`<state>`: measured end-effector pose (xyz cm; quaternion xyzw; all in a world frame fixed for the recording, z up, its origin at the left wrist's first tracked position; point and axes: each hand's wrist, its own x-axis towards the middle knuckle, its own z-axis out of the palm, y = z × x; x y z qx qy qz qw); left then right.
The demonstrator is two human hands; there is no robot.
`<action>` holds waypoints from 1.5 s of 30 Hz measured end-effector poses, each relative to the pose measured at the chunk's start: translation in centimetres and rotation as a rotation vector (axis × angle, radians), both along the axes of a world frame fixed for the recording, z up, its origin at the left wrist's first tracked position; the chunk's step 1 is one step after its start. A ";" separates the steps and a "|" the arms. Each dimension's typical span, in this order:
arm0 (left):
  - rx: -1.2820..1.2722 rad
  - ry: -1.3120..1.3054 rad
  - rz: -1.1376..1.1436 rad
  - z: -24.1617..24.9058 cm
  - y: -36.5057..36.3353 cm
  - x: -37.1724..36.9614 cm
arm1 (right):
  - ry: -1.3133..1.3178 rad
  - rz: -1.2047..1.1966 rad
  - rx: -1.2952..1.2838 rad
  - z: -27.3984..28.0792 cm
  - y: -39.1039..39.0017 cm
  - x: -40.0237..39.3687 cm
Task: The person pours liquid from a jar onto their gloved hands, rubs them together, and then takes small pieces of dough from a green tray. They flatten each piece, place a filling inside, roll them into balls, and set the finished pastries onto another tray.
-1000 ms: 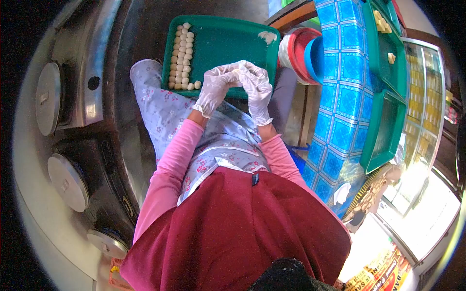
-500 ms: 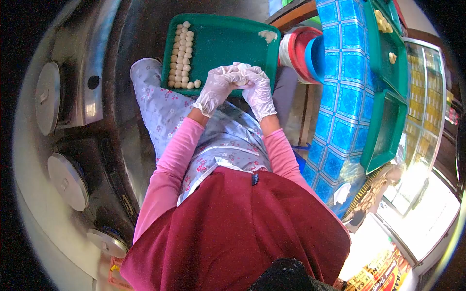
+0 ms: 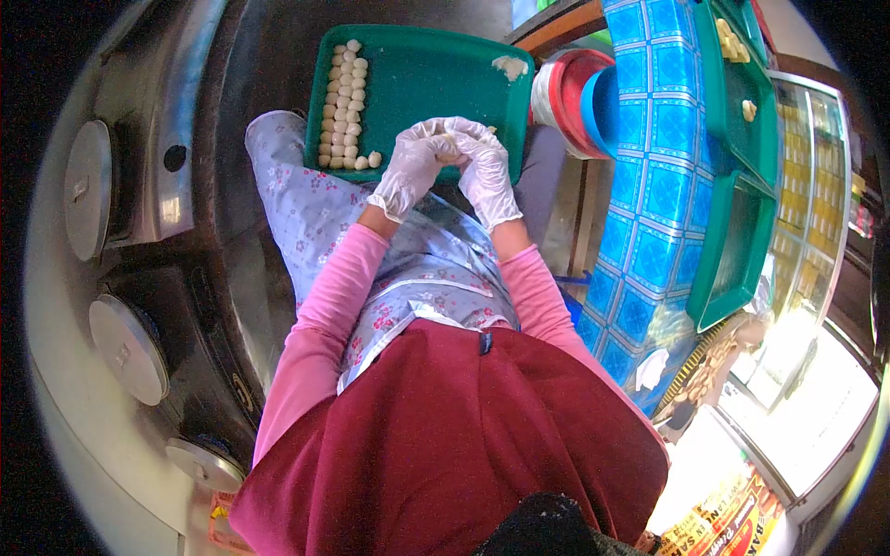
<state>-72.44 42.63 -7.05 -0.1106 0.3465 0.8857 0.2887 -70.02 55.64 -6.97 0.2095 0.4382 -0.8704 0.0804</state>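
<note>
My left hand and my right hand, both in thin white gloves, meet over the near edge of a green tray. Their fingers are curled together around a small pale piece of dough, mostly hidden by the gloves. Along the tray's left side, several small white dough balls sit in tight rows. One dough ball lies at the near end of the rows, closest to my left hand. A larger flat scrap of dough sticks in the far right corner.
The tray rests by my lap. To its right stand a red tub and a blue basin, beside a table with a blue checked cloth. More green trays line that table. Metal equipment with round lids stands at left.
The fingers of both hands have shifted around the dough, and my right hand has turned slightly, its knuckles more arched. The rows of dough balls look the same.
</note>
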 end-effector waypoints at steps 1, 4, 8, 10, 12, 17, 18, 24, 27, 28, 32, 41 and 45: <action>0.143 -0.041 0.037 -0.5 0.0 0.1 | 0.049 -0.001 0.112 -0.1 -0.5 0.0; 0.472 -0.167 0.177 0.9 0.0 0.3 | 0.414 0.065 0.981 0.0 -1.4 0.6; 0.264 -0.256 0.274 0.2 0.8 -0.3 | 0.541 0.190 0.813 2.1 -2.9 2.3; 0.215 -0.251 0.302 0.2 2.3 -0.3 | 0.480 0.116 0.564 3.2 -3.9 1.8; 0.105 -0.118 0.258 2.5 3.2 0.4 | 0.401 0.000 0.325 5.1 -5.0 0.7; 0.003 0.124 0.086 5.1 2.7 0.8 | 0.363 -0.204 0.176 4.1 -3.4 -2.2; 0.105 0.123 0.077 4.5 2.5 0.5 | 0.390 -0.150 0.247 4.8 -2.9 -2.3; 0.631 -0.226 0.191 3.0 0.3 -0.3 | 0.628 -0.131 1.125 6.2 -0.8 -0.3; 0.486 -0.216 0.209 3.0 0.7 -0.1 | 0.650 0.136 1.324 5.9 -0.3 1.1; 0.381 -0.210 0.207 3.1 0.9 0.0 | 0.655 0.087 1.295 4.8 -0.4 1.1; 0.283 -0.072 0.058 1.7 1.3 -0.3 | 0.138 -0.078 0.610 4.8 -0.2 0.2; 0.034 0.114 0.298 2.5 1.2 1.5 | 0.180 -0.099 0.486 3.7 -0.7 0.1; -0.171 0.062 0.249 2.9 0.6 1.3 | 0.172 0.001 0.477 3.7 0.1 0.5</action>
